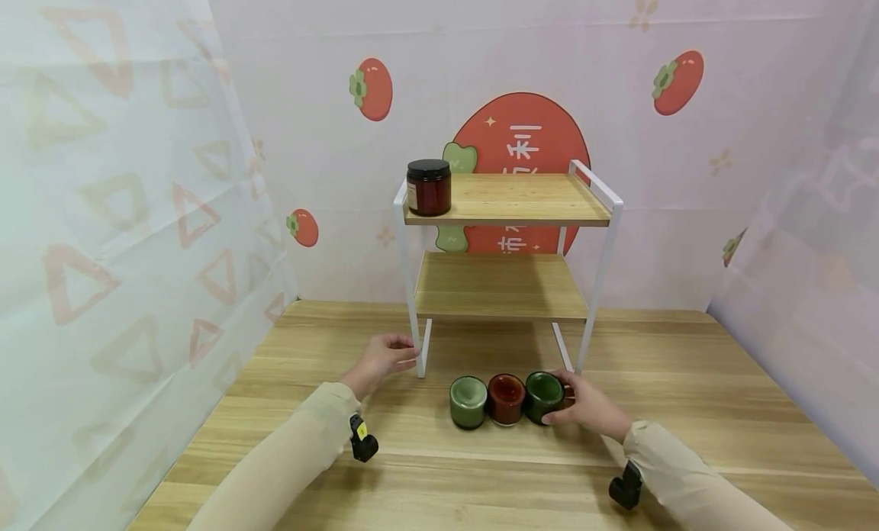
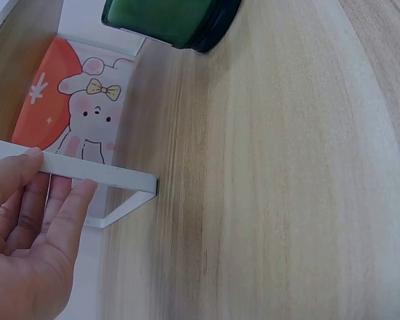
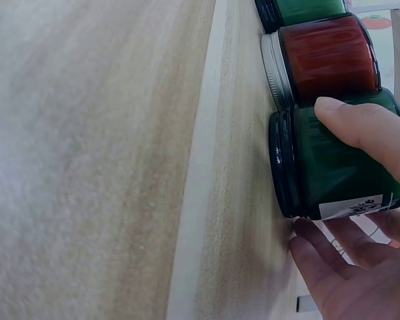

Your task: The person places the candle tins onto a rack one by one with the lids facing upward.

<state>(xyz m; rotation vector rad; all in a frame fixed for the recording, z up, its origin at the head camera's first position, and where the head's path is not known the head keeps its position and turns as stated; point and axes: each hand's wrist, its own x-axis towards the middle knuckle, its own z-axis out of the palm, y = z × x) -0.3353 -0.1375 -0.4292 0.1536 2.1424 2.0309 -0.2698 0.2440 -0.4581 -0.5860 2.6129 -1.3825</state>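
Three glass jars stand upside down on their lids in a touching row before a shelf rack: a pale green jar, a red-brown jar and a dark green jar. My right hand holds the dark green jar at the row's right end. In the right wrist view its thumb lies on the dark green glass, fingers on the labelled far side. My left hand pinches the rack's white front left leg between thumb and fingers, near its foot.
On the left of the wooden top shelf sits a dark red jar with a black lid. Below it is a middle shelf. The rack stands on a wood-grain table, with printed cloth behind and at both sides.
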